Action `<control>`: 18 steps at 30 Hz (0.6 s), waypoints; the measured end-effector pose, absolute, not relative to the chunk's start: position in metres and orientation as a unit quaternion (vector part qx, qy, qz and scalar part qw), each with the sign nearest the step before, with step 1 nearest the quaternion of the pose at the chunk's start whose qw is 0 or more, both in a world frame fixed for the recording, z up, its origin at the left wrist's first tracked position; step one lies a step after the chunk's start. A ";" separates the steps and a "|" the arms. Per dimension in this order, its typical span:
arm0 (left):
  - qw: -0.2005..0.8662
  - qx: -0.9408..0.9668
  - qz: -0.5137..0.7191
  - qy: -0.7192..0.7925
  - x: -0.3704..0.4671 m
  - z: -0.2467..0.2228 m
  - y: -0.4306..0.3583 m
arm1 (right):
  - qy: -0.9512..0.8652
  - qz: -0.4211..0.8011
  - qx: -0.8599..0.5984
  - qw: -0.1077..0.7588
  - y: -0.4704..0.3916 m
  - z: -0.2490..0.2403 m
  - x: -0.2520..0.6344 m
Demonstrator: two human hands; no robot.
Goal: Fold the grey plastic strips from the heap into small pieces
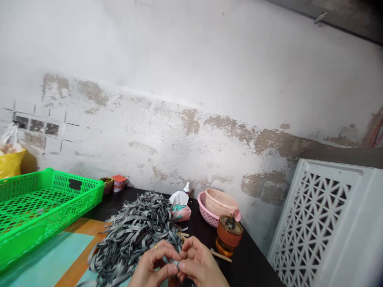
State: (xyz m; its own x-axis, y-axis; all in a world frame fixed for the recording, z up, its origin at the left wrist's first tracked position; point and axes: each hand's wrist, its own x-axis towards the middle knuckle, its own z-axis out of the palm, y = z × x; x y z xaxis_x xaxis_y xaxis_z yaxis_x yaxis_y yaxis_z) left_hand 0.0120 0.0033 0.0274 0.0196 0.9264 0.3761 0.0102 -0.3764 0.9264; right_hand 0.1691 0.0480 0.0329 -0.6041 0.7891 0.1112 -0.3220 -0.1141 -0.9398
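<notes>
My left hand [151, 266] and my right hand [201, 264] meet at the bottom centre, fingertips pinched together. Between them shows a short bit of a grey strip [174, 262]; most of it is hidden by the fingers. A ring is on a finger of my left hand. Right behind and to the left of the hands lies a big tangled heap of flat grey strips [140, 229]. To the right of my right hand, a thin wooden stick [221, 256] lies on the black table [200, 235].
A green plastic crate [74, 207] stands at left, beside a turquoise and orange sheet [60, 255]. Behind the heap are a tissue pack [182, 214] and a white-capped bottle [186, 188]. Pink baskets [220, 201] and an amber jar [229, 235] stand right, near a white lattice panel [311, 223].
</notes>
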 end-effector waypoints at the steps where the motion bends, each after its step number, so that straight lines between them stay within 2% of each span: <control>1: 0.400 0.592 0.582 0.389 0.012 0.028 0.003 | -0.533 0.722 -0.212 0.387 0.047 0.034 0.169; 7: 0.380 0.593 0.588 0.398 0.012 0.037 -0.002 | -0.520 0.738 -0.176 0.392 0.048 0.030 0.165; 13: 0.408 0.578 0.595 0.382 0.009 0.032 0.002 | -0.523 0.698 -0.150 0.466 0.051 0.005 0.151; 18: 0.422 0.579 0.604 0.349 0.009 0.026 0.005 | -0.515 0.689 -0.140 0.490 0.048 0.003 0.145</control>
